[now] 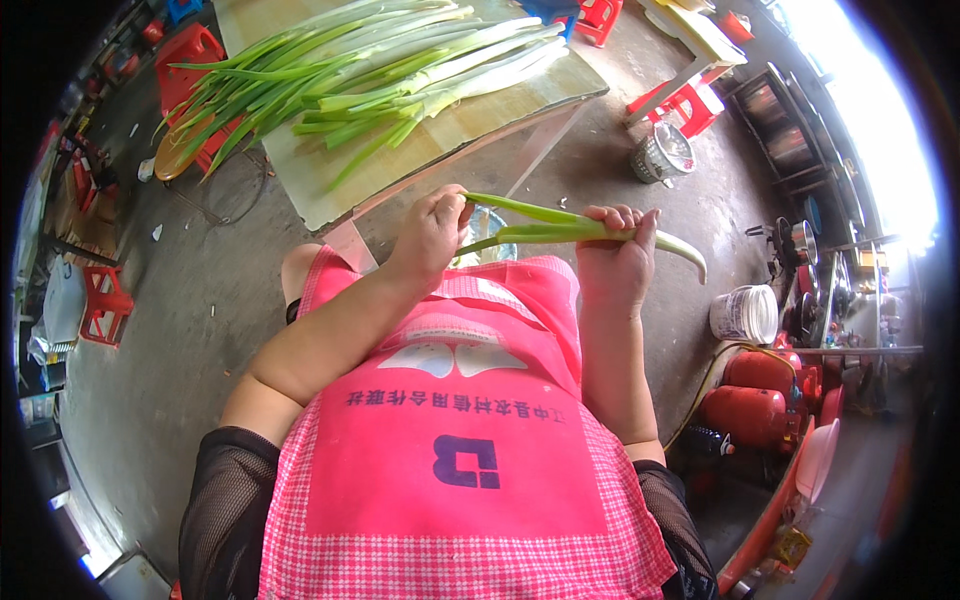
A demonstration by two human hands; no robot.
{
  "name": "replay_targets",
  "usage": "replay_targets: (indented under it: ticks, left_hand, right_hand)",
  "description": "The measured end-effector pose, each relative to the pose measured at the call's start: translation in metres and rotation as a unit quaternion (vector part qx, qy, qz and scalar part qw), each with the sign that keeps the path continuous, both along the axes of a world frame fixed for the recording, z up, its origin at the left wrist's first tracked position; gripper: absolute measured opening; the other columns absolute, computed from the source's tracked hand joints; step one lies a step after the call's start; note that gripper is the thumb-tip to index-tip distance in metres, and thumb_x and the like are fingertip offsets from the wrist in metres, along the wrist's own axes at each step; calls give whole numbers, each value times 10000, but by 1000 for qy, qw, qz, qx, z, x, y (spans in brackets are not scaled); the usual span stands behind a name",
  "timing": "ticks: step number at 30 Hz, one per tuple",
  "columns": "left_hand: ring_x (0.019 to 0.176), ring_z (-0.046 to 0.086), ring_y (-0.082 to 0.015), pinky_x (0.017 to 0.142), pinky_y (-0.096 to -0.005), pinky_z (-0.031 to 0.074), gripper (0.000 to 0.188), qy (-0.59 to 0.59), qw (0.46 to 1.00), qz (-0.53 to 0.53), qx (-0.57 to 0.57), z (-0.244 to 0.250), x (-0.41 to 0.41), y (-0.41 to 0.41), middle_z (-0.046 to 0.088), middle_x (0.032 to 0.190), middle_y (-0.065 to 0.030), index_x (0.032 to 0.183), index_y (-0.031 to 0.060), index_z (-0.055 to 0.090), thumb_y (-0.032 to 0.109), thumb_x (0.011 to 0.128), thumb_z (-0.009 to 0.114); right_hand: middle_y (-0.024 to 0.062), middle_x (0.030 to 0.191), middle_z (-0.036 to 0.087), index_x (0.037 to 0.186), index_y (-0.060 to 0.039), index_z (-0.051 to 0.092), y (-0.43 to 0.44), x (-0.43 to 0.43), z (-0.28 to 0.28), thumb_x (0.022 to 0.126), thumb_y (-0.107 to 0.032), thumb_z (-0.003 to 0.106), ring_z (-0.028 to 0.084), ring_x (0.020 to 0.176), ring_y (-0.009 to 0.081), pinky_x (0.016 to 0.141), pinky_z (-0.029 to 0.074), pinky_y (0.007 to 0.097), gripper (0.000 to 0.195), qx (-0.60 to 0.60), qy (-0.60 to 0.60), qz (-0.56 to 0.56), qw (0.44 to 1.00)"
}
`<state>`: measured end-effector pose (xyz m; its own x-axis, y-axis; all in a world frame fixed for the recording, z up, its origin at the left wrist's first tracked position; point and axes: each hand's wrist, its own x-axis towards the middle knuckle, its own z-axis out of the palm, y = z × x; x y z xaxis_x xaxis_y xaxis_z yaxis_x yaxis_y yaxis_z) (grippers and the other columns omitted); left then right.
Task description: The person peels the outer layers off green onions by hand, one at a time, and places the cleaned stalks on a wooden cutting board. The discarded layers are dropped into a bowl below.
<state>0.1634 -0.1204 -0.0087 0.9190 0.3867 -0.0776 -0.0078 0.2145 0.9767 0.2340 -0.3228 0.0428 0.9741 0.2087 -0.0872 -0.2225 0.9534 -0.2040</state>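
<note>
A single scallion (544, 234) with forked green leaves stretches between my two hands, above my lap. My left hand (435, 234) pinches it at the leaf tips. Farther along, my right hand (619, 251) is wrapped around the stalk, and the pale, bent white end sticks out past it. In front of me a large heap of scallions (420, 64) lies on a wooden table (315, 169), leaves towards the left and white ends towards the right. Partly hidden behind my hands and apron, a basin (496, 229) with pale scraps stands low down.
A pink checked apron (457, 487) covers my lap. Red plastic stools (105, 304) stand around the concrete floor. To the right are a grey wastebasket (664, 154), a white bucket (742, 315) and red gas cylinders (742, 416) with a yellow hose. Shelves (787, 127) line the right wall.
</note>
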Motion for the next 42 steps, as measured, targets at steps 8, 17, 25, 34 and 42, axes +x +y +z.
replay_targets:
  ticks: [8,17,25,34,42]
  left_hand:
    - [582,423,-67,536,-198,398,209,-52,984,-111,-130,37,-19,16,521,797,-14,1052,46,564,133,1003,380]
    - [747,625,-230,605,-357,484,202,-214,791,-106,563,44,-7,7,586,911,-55,1063,153,640,262,898,599]
    - [701,581,-272,566,-391,491,59,-304,745,-101,585,26,-6,-1,527,770,-79,747,89,537,115,738,589]
    - [659,574,-303,585,-422,453,138,-104,992,-73,20,-13,0,-6,565,715,-116,743,42,523,132,842,493]
    - [713,592,-354,647,-444,476,110,-82,893,-10,443,-47,-12,53,607,744,-143,737,53,563,130,814,548]
  right_hand:
    - [-5,602,394,713,-97,418,-87,36,7,997,-392,397,404,523,133,594,440,303,410,-2,24,-170,985]
    - [-6,638,395,718,-88,408,-68,26,13,991,-366,433,392,540,145,650,443,326,390,18,50,-122,991]
    - [-1,642,402,733,-86,408,-65,27,9,998,-358,416,403,571,140,645,434,309,380,30,50,-94,994]
    - [-5,650,400,751,-96,412,-38,33,-6,989,-321,453,405,563,139,606,433,294,331,3,63,-64,996]
    - [-10,592,443,703,-143,434,-143,88,6,978,-359,462,415,483,105,528,413,269,351,39,3,-108,993]
